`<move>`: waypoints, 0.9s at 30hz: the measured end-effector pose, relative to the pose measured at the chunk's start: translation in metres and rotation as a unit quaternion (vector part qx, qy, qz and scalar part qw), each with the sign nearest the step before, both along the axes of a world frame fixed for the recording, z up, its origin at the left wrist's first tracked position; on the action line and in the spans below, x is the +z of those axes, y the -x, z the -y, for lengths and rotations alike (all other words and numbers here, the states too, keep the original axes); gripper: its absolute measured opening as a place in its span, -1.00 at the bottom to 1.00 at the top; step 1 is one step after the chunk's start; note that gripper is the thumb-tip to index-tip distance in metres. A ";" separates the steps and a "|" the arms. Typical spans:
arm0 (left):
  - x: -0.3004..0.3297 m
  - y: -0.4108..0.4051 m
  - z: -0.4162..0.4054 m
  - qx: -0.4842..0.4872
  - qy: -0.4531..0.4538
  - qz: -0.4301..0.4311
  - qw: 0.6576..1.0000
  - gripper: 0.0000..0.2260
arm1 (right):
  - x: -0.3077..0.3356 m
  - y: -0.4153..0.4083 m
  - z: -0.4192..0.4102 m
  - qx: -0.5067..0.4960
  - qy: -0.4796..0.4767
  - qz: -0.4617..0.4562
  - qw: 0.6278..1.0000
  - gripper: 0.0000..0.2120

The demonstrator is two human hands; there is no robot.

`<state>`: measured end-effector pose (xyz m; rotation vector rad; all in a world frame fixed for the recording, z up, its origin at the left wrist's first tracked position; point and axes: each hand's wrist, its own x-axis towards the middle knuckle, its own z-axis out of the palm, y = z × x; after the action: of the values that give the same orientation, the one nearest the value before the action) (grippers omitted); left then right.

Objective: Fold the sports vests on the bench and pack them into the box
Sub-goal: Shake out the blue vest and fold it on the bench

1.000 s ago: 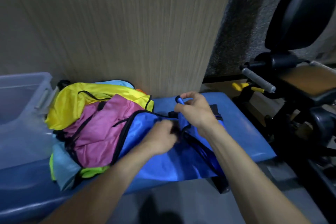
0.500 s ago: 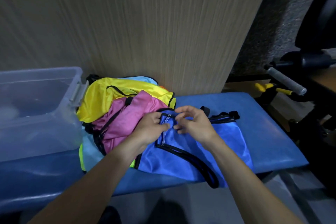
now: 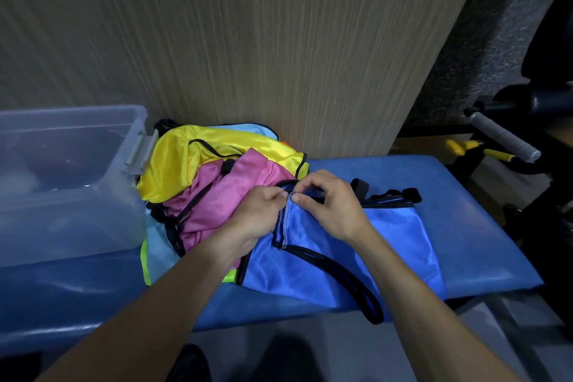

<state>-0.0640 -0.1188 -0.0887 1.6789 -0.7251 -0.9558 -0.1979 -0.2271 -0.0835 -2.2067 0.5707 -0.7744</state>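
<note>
Head view: the blue vest [image 3: 341, 245] lies flat on the padded blue bench [image 3: 483, 226], directly under both hands. Left hand [image 3: 257, 214] and right hand [image 3: 331, 208] each pinch its black-trimmed top edge. One glossy heap of vests [image 3: 217, 174] sits just left; one translucent plastic box [image 3: 62, 177] beyond.

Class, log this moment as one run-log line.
left hand: pinches blue vest edge | right hand: pinches same edge | box: no vests visible

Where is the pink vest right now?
In the head view, the pink vest lies left of centre on the blue bench, in the pile under the yellow vest, just left of the blue vest both hands hold.
</note>
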 end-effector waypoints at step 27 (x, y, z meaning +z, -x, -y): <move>0.014 0.000 -0.003 -0.005 0.013 0.549 0.836 -0.43 | -0.008 0.135 0.063 -0.346 -0.127 -0.233 0.900 -0.52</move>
<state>-0.0644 -0.1155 -0.0751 2.1388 -1.4613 0.1401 -0.3328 -0.2904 -0.0911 -1.9292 1.6562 -0.4489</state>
